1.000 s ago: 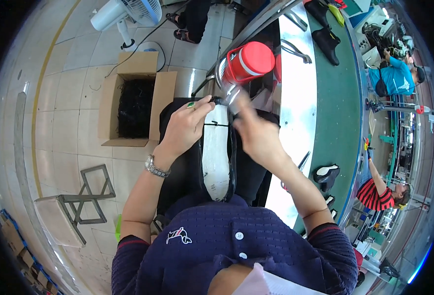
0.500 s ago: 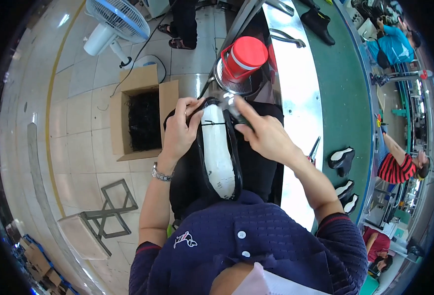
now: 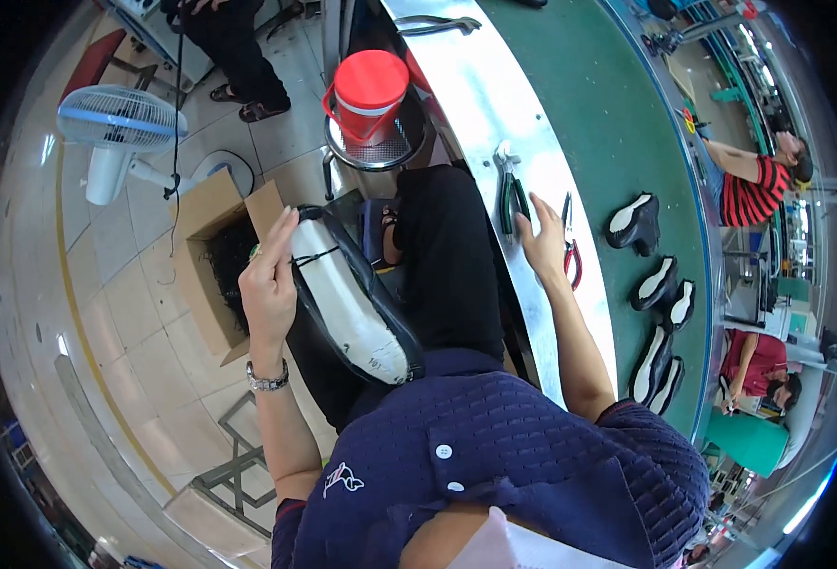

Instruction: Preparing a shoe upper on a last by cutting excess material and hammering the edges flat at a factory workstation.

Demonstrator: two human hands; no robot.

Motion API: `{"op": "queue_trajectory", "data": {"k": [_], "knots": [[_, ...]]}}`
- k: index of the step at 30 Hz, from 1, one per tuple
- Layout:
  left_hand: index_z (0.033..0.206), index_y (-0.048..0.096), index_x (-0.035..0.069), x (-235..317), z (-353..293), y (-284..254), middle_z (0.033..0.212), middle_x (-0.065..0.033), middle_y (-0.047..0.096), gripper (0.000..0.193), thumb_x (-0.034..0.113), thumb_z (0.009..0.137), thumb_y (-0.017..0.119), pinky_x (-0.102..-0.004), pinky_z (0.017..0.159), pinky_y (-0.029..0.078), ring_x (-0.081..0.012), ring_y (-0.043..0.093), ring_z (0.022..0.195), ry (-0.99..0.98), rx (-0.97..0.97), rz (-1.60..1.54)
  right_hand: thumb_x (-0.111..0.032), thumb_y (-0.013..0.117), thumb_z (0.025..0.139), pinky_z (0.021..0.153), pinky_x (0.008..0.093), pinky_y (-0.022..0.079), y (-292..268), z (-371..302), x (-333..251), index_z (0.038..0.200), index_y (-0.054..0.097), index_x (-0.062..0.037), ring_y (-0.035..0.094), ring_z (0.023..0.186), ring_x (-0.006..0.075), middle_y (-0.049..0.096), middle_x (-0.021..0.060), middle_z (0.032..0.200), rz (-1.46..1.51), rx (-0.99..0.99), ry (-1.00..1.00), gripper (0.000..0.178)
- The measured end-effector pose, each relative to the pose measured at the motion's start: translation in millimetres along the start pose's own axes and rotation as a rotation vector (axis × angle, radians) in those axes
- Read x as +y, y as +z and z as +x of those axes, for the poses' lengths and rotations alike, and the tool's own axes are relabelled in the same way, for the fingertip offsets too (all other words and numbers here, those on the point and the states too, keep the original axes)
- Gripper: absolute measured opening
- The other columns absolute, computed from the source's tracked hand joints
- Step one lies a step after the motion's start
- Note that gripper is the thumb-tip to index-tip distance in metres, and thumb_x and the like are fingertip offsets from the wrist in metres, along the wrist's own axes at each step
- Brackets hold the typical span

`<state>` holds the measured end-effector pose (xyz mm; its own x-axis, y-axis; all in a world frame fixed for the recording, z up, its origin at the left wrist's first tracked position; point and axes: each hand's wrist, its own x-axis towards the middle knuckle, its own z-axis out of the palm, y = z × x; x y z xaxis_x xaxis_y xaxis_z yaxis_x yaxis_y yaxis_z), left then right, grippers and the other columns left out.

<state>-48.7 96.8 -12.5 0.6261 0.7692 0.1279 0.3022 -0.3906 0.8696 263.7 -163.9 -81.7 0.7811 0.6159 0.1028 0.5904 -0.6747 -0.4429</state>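
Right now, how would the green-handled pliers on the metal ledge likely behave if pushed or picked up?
The green-handled pliers are probably heavy for their size, given the metal head. Lying flat with handles spread, they seem unlikely to roll; the shiny metal ledge may let them slide.

Two bare hands [image 3: 271,289] are seen, and one white-soled shoe [image 3: 352,308] is touched by the left one. On the green surface [image 3: 579,104], five other shoes [image 3: 648,365] can be counted clearly. On the metal surface [image 3: 494,104], three hand tools [image 3: 505,204] are found. One electric fan [image 3: 119,119], one red jug [image 3: 369,81], one cardboard box [image 3: 198,294], one wristwatch [image 3: 267,381] and two shirt buttons [image 3: 445,451] are also counted.
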Motion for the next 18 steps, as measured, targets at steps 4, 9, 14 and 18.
{"op": "queue_trajectory", "data": {"k": [4,9,14,18], "knots": [[0.127,0.061,0.009,12,7,-3,0.13,-0.0098,0.061,0.043,-0.009,0.09,0.046,-0.0238,0.081,0.048,-0.0143,0.064,0.097,0.047,0.025,0.022,-0.019,0.07,0.083,0.09,0.0418,0.046,-26,-46,36,0.127,0.053,-0.0008,0.057,0.1,0.0321,0.058,0.0201,0.11,-0.115,0.213,0.266,0.051],[0.128,0.06,0.009,-5,7,3,0.122,-0.0112,0.065,0.038,-0.003,0.093,0.049,-0.0236,0.074,0.048,-0.0112,0.06,0.081,0.111,0.096,-0.034,-0.021,0.077,0.076,0.082,0.0394,0.049,-34,-58,73,0.12,0.056,0.0005,0.062,0.09,0.0287,0.063,0.0163,0.095,-0.058,0.023,0.48,0.053],[0.131,0.057,0.008,14,-4,8,0.096,-0.0131,0.067,0.04,0.004,0.091,0.058,-0.0239,0.065,0.045,-0.0102,0.048,0.067,-0.123,0.135,-0.043,-0.019,0.074,0.08,0.056,0.025,0.051,-64,-54,50,0.11,0.058,0.0054,0.063,0.062,0.016,0.065,0.0082,0.078,0.797,-0.256,0.782,0.041],[0.139,0.045,0.001,20,-23,13,0.119,-0.0185,0.061,0.056,0.013,0.088,0.065,-0.0298,0.086,0.046,-0.0217,0.059,0.096,-0.112,0.1,-0.066,-0.009,0.065,0.084,0.059,0.0221,0.05,-105,-49,-83,0.114,0.056,0.0037,0.061,0.071,0.0132,0.062,0.0099,0.088,1.312,-0.505,0.772,0.033]]}}
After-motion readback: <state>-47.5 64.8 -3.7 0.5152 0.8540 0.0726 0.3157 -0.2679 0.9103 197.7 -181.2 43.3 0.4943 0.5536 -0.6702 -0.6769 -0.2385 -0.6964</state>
